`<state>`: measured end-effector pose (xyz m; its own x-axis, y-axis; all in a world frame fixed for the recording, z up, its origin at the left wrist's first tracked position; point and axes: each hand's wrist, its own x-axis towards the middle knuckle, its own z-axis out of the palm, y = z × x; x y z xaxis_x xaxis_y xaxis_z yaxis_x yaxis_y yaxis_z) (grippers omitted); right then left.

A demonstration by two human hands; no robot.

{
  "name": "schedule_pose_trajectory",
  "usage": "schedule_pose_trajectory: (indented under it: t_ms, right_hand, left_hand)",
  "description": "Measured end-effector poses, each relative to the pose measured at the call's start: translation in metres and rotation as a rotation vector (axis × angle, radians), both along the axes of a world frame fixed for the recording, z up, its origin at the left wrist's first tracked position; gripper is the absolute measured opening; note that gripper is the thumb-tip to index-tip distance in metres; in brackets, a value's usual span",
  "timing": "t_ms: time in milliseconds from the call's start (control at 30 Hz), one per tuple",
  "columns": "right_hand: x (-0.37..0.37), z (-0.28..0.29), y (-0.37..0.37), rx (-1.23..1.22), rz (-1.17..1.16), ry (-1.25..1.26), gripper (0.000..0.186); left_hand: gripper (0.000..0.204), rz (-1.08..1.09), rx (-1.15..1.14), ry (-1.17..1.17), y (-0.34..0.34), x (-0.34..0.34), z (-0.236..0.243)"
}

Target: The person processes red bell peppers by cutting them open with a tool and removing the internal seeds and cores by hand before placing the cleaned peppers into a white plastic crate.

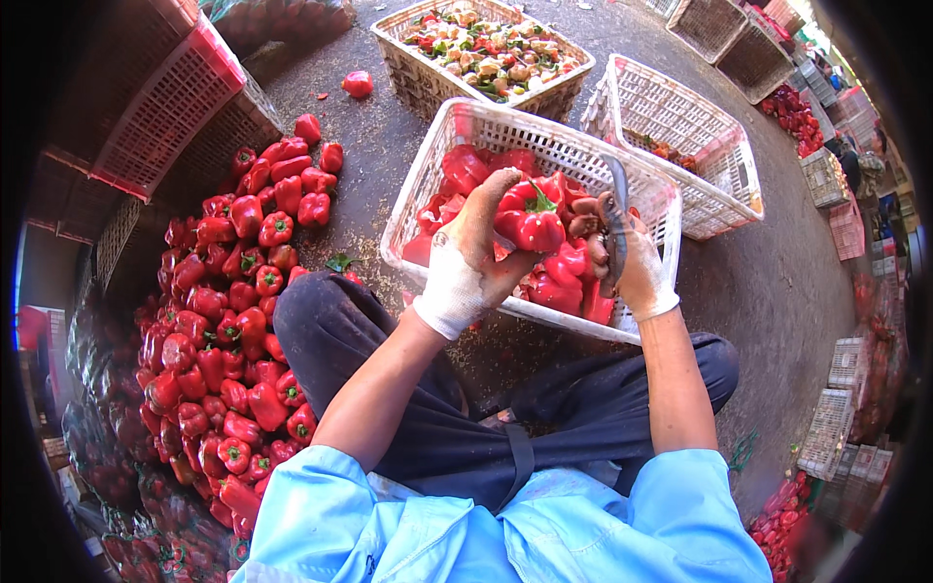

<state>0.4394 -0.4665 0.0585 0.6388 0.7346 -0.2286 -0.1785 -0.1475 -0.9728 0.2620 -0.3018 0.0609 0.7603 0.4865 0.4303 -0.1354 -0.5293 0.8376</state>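
A red bell pepper [530, 229] with a green stem sits in my left hand [476, 255], its gloved fingers and thumb closed round it. Close to its right side is my right hand [637, 257], also in a stained white glove, gripping a dark curved knife [618, 209]. The curled fingertips of that hand almost reach the pepper; whether they touch it I cannot tell. Both hands are over a white plastic crate [418, 185] in front of my crossed legs. Inside the crate lie cut red pepper pieces [562, 287], partly hidden by my hands.
Whole red peppers [243, 321] form a big heap on my left, with a single pepper [358, 84] farther out. Behind the crate stands another crate [413, 73] of pepper cores and scraps. A third white crate [690, 189] at the right holds a few scraps.
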Motion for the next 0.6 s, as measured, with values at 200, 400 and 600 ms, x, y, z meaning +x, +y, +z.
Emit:
schedule_pose_trajectory:
  t_ms: [200, 400, 600]
  right_hand:
    - [-0.023, 0.042, 0.017, -0.181, 0.251, -0.143, 0.068]
    - [-0.006, 0.026, 0.017, -0.28, 0.205, 0.144, 0.045]
    - [-0.009, 0.034, 0.017, -0.059, 0.155, 0.225, 0.038]
  left_hand:
    - [0.087, -0.038, 0.248, 0.024, -0.004, 0.003, -0.006]
    - [0.09, -0.085, 0.266, 0.037, -0.005, 0.004, -0.012]
    - [0.076, -0.296, -0.442, 0.015, 0.0, 0.01, -0.006]
